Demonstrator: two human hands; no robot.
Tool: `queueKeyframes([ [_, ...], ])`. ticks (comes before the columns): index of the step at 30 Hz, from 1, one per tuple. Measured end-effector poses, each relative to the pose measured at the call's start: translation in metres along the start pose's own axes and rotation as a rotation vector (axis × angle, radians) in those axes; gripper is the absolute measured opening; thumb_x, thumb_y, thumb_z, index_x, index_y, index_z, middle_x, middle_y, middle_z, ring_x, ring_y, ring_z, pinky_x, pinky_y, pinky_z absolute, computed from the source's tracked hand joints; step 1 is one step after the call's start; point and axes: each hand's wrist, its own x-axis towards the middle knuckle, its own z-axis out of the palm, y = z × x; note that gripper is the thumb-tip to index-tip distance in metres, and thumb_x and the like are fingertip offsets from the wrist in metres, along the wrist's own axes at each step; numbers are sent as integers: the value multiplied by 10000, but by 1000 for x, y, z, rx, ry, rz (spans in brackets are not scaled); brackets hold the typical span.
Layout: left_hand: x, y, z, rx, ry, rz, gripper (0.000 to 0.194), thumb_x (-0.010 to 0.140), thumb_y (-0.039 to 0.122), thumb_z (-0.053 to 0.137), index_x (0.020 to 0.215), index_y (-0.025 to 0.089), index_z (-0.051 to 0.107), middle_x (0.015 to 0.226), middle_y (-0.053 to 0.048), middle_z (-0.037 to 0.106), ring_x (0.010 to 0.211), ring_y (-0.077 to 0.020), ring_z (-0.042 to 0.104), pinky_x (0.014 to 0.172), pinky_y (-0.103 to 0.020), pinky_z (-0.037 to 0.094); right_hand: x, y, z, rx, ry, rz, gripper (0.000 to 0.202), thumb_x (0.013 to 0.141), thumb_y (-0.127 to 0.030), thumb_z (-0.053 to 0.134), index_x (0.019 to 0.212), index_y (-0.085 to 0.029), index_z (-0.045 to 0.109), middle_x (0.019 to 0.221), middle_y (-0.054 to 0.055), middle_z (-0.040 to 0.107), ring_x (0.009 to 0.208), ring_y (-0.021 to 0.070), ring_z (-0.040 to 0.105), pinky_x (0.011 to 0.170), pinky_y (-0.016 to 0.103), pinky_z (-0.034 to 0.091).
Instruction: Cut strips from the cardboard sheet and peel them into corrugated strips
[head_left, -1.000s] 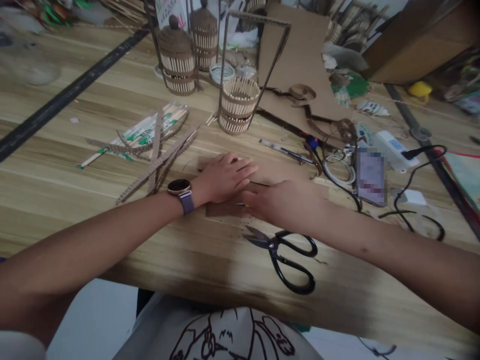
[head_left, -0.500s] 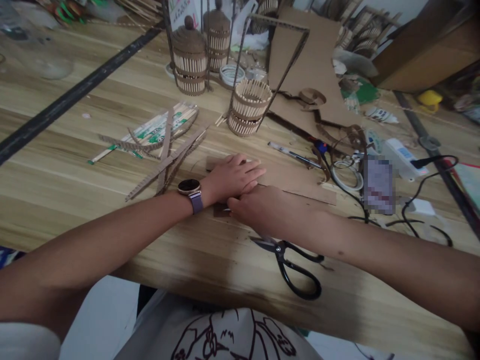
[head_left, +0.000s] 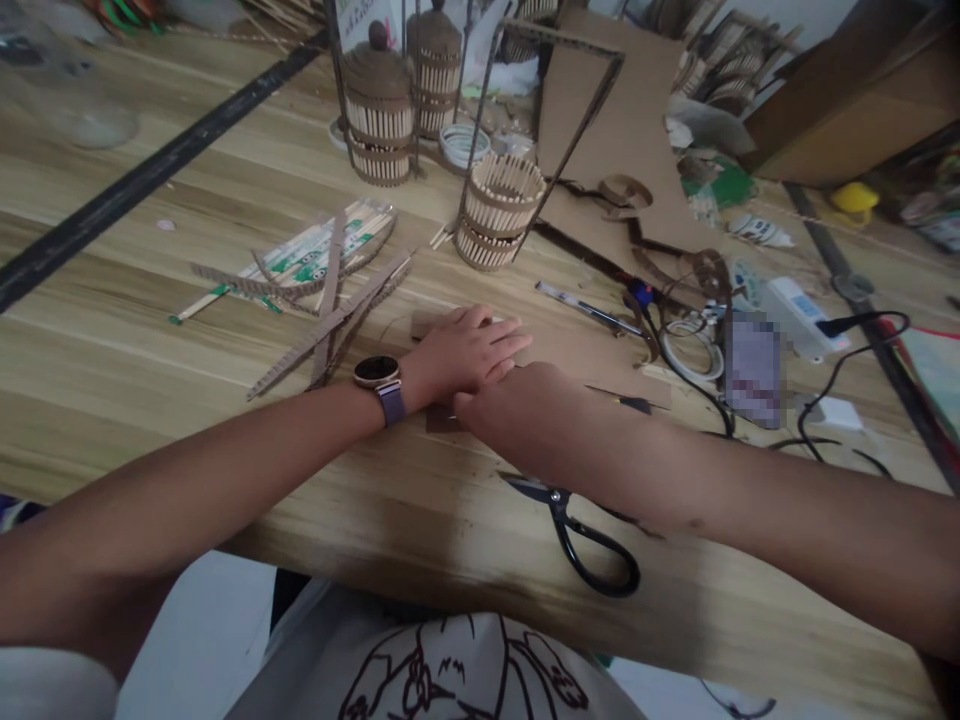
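- Currently left hand (head_left: 469,352) lies palm down on flat cardboard piece (head_left: 592,345), fingers a little spread, pressing on it, not closed round anything visible.
- Right hand (head_left: 517,405) is curled, up against left hand; fingertips hidden, cannot tell if it pinches something. Thin pale sliver by its thumb, too small to identify.
- Cardboard piece is flat on worktop (head_left: 375,520), partly under both hands, reaching out past them to the right.
- Round watch (head_left: 377,372) with purple band on left wrist.
- Black-handled scissors (head_left: 556,496) on worktop, near side of right hand, one handle loop partly covered by right forearm.
- Corrugated strips (head_left: 330,320) crossed in a loose pile left of left hand, partly over packaged sticks (head_left: 300,255).
- Open stick basket (head_left: 499,210) with tall handle frame stands beyond the hands; lidded stick basket (head_left: 379,115) to its left.
- Pen (head_left: 589,308) just beyond cardboard piece.
- White ring (head_left: 694,350), blurred-out phone (head_left: 754,370) and white power strip (head_left: 802,310) off to the right, cables around.
- Large cardboard sheet (head_left: 600,100) behind, right of open stick basket.
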Motion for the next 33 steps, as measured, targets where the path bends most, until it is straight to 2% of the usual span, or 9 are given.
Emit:
queueKeyframes([
  [3,0,0,1,-2,27,9,439,1035,332,305,1414,203,483,1486,-36,480,1169,-294,438,981,-428,377,1,3,5,8,11,-6,238,845,-36,509,978,-124,686,813,142,718,780,245,686,636,298,448],
  [9,0,0,3,7,61,13,426,1020,317,350,1401,202,503,1467,-35,501,1170,-308,447,976,-434,390,2,5,22,67,77,15,261,824,-24,503,981,-138,677,746,121,691,725,236,673,570,260,397],
  [13,0,0,2,-10,51,11,421,1026,312,347,1402,201,498,1463,-41,501,1177,-304,446,979,-439,394,2,5,20,58,98,8,274,829,-22,487,982,-141,681,771,137,694,727,245,676,569,270,387],
  [18,-2,0,0,-18,63,26,426,1035,305,319,1403,180,493,1459,-50,504,1178,-305,446,991,-441,393,5,6,20,66,47,3,293,839,-38,488,1035,-140,679,833,149,710,751,237,674,613,282,412],
  [24,-1,0,0,1,47,14,420,1033,307,341,1410,197,489,1461,-39,503,1170,-301,454,980,-435,400,5,6,24,82,105,3,249,841,-53,505,989,-149,681,807,135,704,738,242,673,589,272,400],
  [33,-1,0,1,-16,67,14,424,1025,305,353,1409,192,493,1468,-38,500,1184,-301,443,987,-430,390,6,6,28,125,93,27,247,894,-114,468,1010,-161,680,846,150,719,761,256,673,597,284,407],
])
